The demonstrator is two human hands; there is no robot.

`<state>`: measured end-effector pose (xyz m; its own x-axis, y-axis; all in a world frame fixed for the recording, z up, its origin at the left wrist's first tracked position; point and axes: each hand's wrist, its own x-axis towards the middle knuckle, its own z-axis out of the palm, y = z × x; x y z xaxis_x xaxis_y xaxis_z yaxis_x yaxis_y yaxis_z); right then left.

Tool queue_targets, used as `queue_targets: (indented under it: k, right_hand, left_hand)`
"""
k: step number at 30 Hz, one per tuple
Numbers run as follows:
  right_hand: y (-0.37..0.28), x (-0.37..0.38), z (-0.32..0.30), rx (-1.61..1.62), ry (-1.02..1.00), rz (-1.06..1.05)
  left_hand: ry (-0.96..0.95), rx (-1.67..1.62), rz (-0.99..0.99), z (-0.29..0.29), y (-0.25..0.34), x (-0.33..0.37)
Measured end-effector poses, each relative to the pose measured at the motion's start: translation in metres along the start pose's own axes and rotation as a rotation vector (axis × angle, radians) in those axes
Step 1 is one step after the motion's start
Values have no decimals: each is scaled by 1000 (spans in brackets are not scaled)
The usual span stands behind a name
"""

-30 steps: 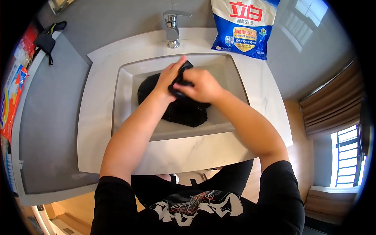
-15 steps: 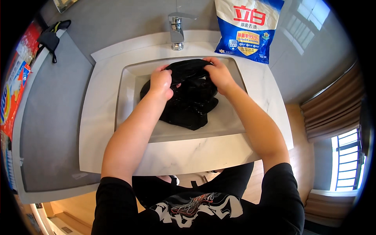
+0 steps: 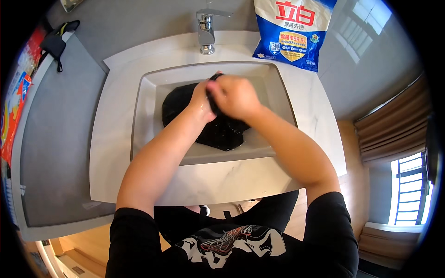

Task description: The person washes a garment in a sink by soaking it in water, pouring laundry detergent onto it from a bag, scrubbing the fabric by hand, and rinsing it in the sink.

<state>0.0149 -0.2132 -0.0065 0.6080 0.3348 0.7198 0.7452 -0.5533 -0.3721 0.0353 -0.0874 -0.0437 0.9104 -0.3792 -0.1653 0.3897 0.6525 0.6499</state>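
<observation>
A wet black piece of cloth (image 3: 221, 133) lies bunched in the grey sink basin (image 3: 149, 109); it looks like a garment, though its kind does not show. My left hand (image 3: 202, 101) is closed on a gathered part of it. Pressed close against that hand, my right hand (image 3: 237, 96) is closed around the same bunch, slightly blurred by motion. A strip of black cloth shows between the two hands. The rest of the cloth spreads left of and below them on the basin floor.
A chrome faucet (image 3: 206, 32) stands behind the basin on the white marbled counter (image 3: 232, 178). At the back right stands a blue and white detergent bag (image 3: 292, 34). A black strapped item (image 3: 55, 45) hangs over the grey ledge at the left, near an orange package (image 3: 15, 116).
My hands were apart, spreading the cloth's upper edge. Now they have come together over its middle, with the cloth bunched between them. The view has shifted slightly.
</observation>
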Motion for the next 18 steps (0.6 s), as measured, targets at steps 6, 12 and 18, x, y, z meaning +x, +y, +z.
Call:
queue_targets:
  k: [6, 12, 18]
  right_hand:
    - [45, 3, -9, 5, 97, 424]
    - [34, 2, -4, 92, 80, 570]
    - [36, 4, -10, 177, 294, 517]
  left_hand:
    - [106, 309, 50, 33, 10, -18]
    - [263, 292, -45, 51, 8, -30]
    - [139, 218, -45, 38, 20, -19]
